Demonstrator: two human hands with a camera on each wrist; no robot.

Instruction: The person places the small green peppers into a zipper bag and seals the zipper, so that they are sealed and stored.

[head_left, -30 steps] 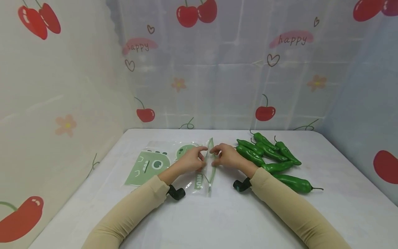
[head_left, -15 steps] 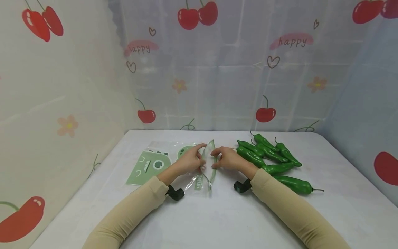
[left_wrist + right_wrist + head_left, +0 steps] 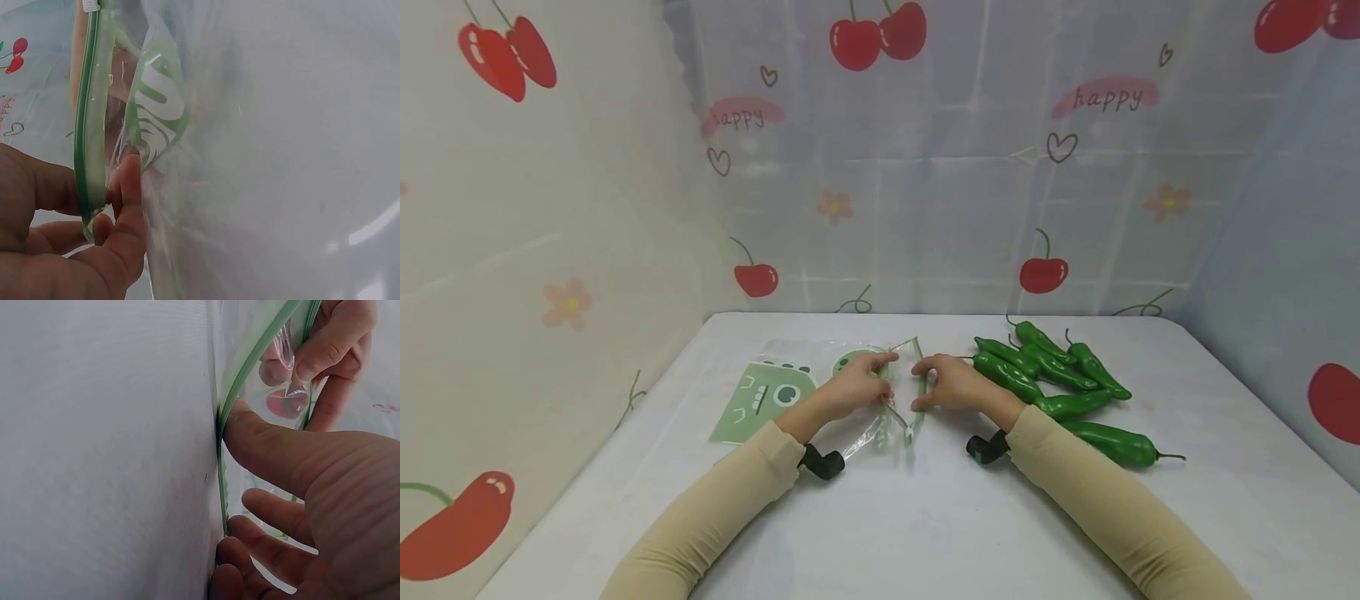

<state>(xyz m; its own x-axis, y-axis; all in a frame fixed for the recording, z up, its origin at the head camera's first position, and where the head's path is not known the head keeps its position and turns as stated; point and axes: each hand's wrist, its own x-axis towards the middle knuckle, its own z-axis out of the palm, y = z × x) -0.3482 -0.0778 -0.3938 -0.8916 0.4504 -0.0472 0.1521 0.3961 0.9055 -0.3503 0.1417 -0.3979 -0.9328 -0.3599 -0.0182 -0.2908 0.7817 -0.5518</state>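
A clear zip bag (image 3: pixel 767 400) with a green monster print lies across the middle of the table, its mouth facing right. My left hand (image 3: pixel 853 387) pinches one lip of the mouth; in the left wrist view its fingers (image 3: pixel 125 212) are bent at the green zip strip (image 3: pixel 84 119). My right hand (image 3: pixel 955 383) holds the opposite lip, with thumb and fingertips at the strip. In the right wrist view the thumb (image 3: pixel 262 434) lies against the green strip, and the mouth gapes between the hands. A white slider (image 3: pixel 909 433) sits at the near end of the zip.
Several green peppers (image 3: pixel 1007 377) lie in a pile just right of my right hand. The nearest large pepper (image 3: pixel 1112 442) is beside my right sleeve (image 3: pixel 1097 492). Cherry-printed curtains (image 3: pixel 940 208) stand behind and at both sides of the white table (image 3: pixel 880 533).
The bag's mouth has opened wider as the two lips move apart. Its near edge and slider have risen slightly. My left hand has shifted a little to the left.
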